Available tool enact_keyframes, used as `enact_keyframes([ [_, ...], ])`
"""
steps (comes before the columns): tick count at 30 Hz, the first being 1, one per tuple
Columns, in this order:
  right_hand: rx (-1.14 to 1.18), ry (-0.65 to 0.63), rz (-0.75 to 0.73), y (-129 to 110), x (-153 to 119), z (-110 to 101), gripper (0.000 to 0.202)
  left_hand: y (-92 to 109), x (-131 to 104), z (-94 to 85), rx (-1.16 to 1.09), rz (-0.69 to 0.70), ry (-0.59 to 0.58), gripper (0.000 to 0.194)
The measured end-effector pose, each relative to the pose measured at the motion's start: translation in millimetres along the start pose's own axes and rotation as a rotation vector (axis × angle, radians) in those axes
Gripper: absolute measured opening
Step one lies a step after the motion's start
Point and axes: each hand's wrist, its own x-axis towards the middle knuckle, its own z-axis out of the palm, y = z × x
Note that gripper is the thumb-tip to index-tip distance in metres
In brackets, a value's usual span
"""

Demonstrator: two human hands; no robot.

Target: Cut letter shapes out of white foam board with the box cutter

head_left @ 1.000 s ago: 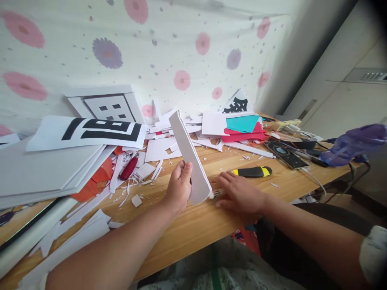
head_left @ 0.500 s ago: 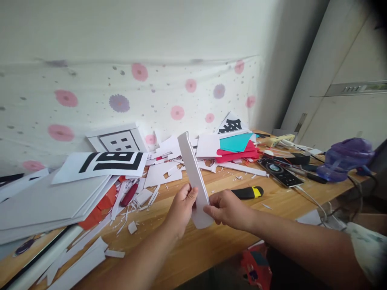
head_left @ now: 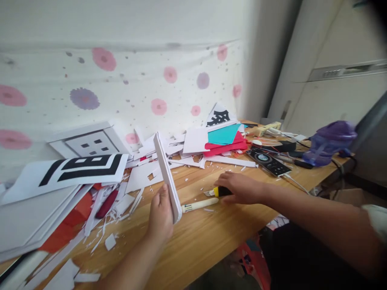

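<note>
My left hand (head_left: 161, 211) is closed around the lower part of a long white foam-board strip (head_left: 166, 173), which stands tilted above the table. My right hand (head_left: 237, 188) lies over the black and yellow utility knife (head_left: 216, 191) on the tabletop, fingers curled over its handle. The knife's blade points left and shows bare; most of the handle is hidden under the hand. Just in front of the blade lies a white multicolour pen (head_left: 199, 205), its left end near the strip's lower edge.
White offcuts and paper scraps (head_left: 145, 175) cover the table's left and back. A dark red-handled tool (head_left: 107, 203) lies among them, beside stacked boards (head_left: 39, 215) and a black-printed sheet (head_left: 87, 168). Teal and red sheets (head_left: 225, 136), a phone (head_left: 267, 161) and a purple bottle (head_left: 331, 143) stand right.
My right hand has left the strip and moved onto the utility knife. The strip, in my left hand, has turned edge-on. The pen now shows on the table, and the view has swung right.
</note>
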Motion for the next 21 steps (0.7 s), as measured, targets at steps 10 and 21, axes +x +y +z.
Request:
enact_keyframes([
  [10,0.033,0.023,0.112,23,-1,9,0.023,11,-14,3.2,-0.368,-0.165,-0.142,0.044],
  [21,0.264,0.135,-0.216,-88,-20,-1,0.034,11,-23,5.2,-0.310,-0.208,-0.140,0.045],
])
